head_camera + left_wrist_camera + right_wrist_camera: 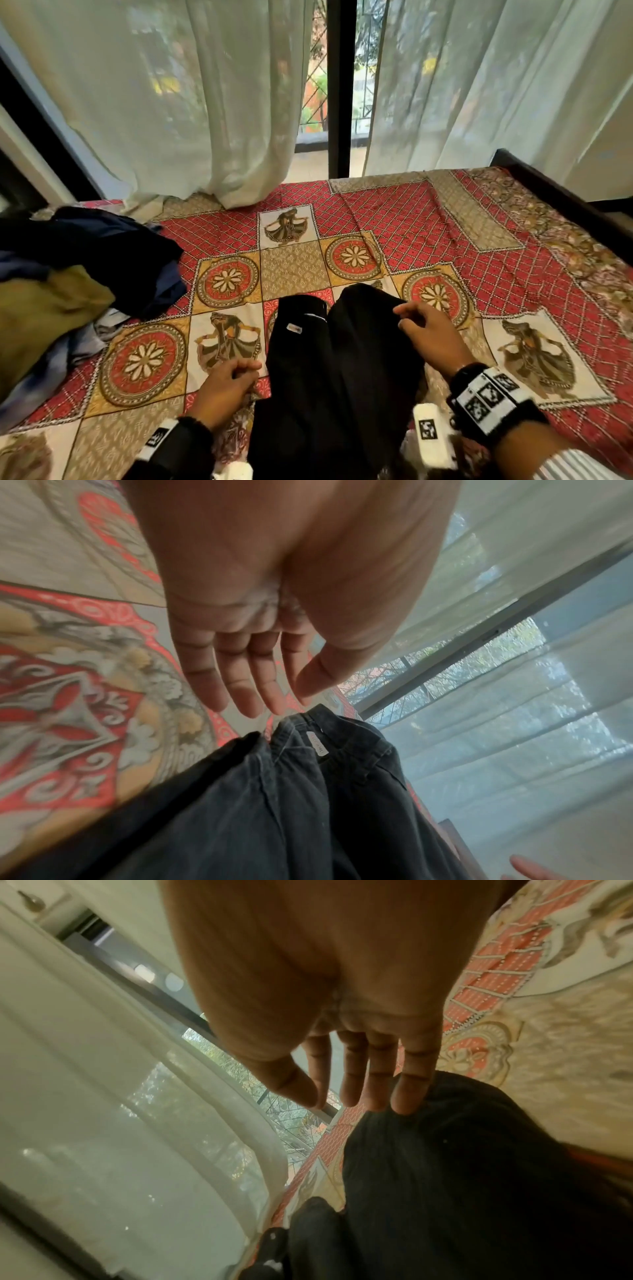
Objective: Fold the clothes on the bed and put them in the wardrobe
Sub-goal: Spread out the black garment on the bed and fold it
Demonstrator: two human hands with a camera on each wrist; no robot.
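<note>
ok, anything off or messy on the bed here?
Only the unfolded pile of clothes heaped at the bed's left edge. The black garment lies bunched between the left hand and right hand. Nothing looks damaged or spilled.

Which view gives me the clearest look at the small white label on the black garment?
The left wrist view: the label is close, lit, and faint lettering shows, though unreadable. The head view shows it only as a small white patch on the black garment. The right wrist view does not show it.

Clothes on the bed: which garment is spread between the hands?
The black garment with the small white label, lying between both hands; the others sit heaped in the pile of clothes at left.
</note>
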